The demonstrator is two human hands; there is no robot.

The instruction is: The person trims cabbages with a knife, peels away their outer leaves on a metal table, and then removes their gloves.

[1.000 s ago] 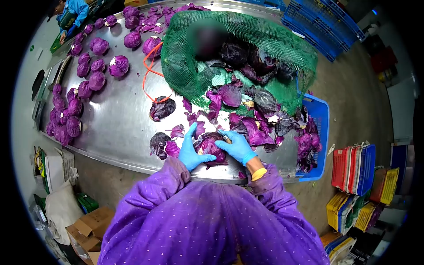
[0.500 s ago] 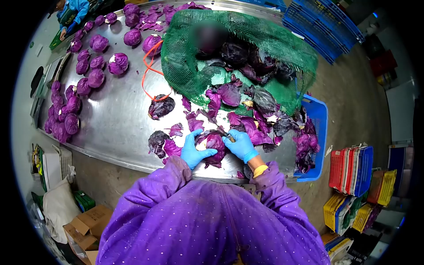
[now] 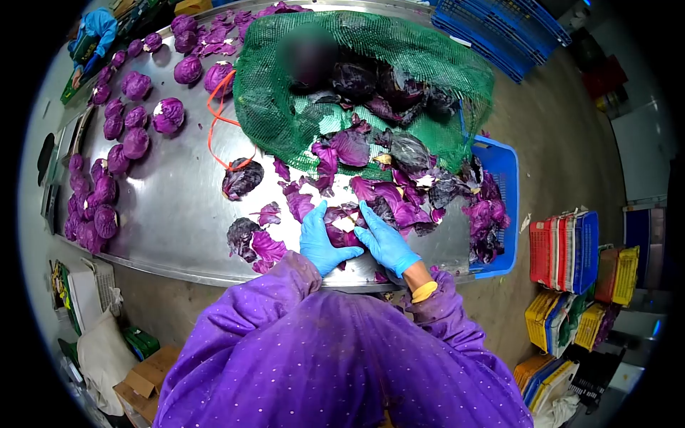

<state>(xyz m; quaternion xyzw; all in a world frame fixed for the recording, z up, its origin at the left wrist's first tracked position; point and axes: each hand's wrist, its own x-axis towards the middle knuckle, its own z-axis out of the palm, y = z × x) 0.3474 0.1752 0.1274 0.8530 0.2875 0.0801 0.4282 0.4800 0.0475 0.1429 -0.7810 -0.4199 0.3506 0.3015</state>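
Note:
A red cabbage point(image 3: 342, 227) with a pale cut stem end sits at the front edge of the metal table, between my two blue-gloved hands. My left hand point(image 3: 321, 242) cups its left side, thumb along the near side. From the right, my right hand point(image 3: 385, 242) presses against it with long, extended fingers. No knife shows in either hand now. Loose purple leaves point(image 3: 399, 207) lie just beyond my hands. Left of them are a dark, untrimmed cabbage point(image 3: 243, 237) and, farther back, another dark cabbage point(image 3: 242, 178).
A green mesh bag point(image 3: 271, 107) holding dark cabbages lies across the metal table point(image 3: 178, 207). Trimmed cabbages point(image 3: 135, 143) fill the left side. A blue crate point(image 3: 508, 207) of leaves stands at right. Stacked crates point(image 3: 564, 250) are farther right. Another person's blue sleeve point(image 3: 98, 27) shows far left.
The knife handle seen in my right hand is no longer visible. My right fingers have straightened along the cabbage, whose pale stem end now faces up. The camera view has shifted slightly.

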